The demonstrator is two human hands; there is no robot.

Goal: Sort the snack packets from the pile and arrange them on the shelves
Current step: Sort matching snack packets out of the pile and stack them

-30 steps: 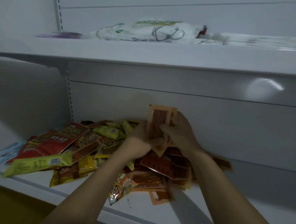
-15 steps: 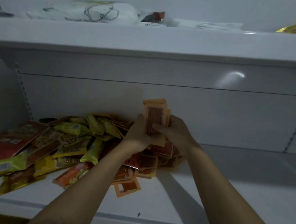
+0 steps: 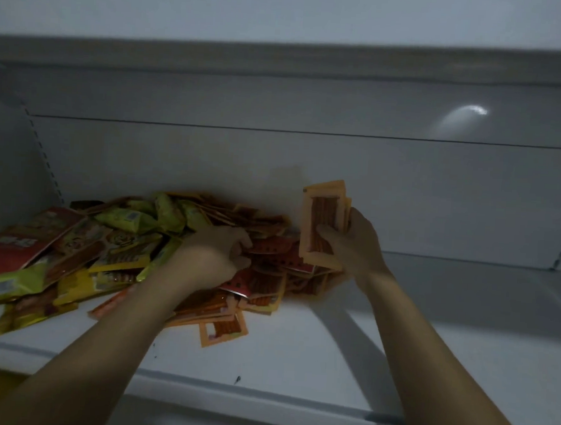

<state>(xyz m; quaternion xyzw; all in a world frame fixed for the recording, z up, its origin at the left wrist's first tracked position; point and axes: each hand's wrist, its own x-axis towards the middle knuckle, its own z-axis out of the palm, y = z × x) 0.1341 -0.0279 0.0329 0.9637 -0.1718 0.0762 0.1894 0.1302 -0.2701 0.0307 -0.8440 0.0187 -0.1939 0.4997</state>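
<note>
Head view: the pile of snack packets lies on the lower shelf, yellow-green and red packs on its left side, flat orange ones on its right.

Half a second ago both hands were closed together on one small bundle above the pile's right side. Now they have parted. The right hand alone holds the stack of orange packets, thumb across the front face and fingers wrapped behind, with the stack upright just above the pile's right edge. The left hand has let go and dropped onto the pile's right half, fingers curled down among the red-orange packs there. Whether it already pinches one or only touches them I cannot tell, as the fingertips are hidden among the wrappers.

One loose orange packet lies flat at the pile's near edge, apart from the stack.

By my reading, the split means the collected set is squared up and gathering goes on: the left hand fishes for another matching packet to add. Many orange packs are left in the pile, and the shelf to its right is bare, so sorting looks early and nothing of this kind is arranged yet. The upper shelf runs above the pile; what it carries is out of view.
</note>
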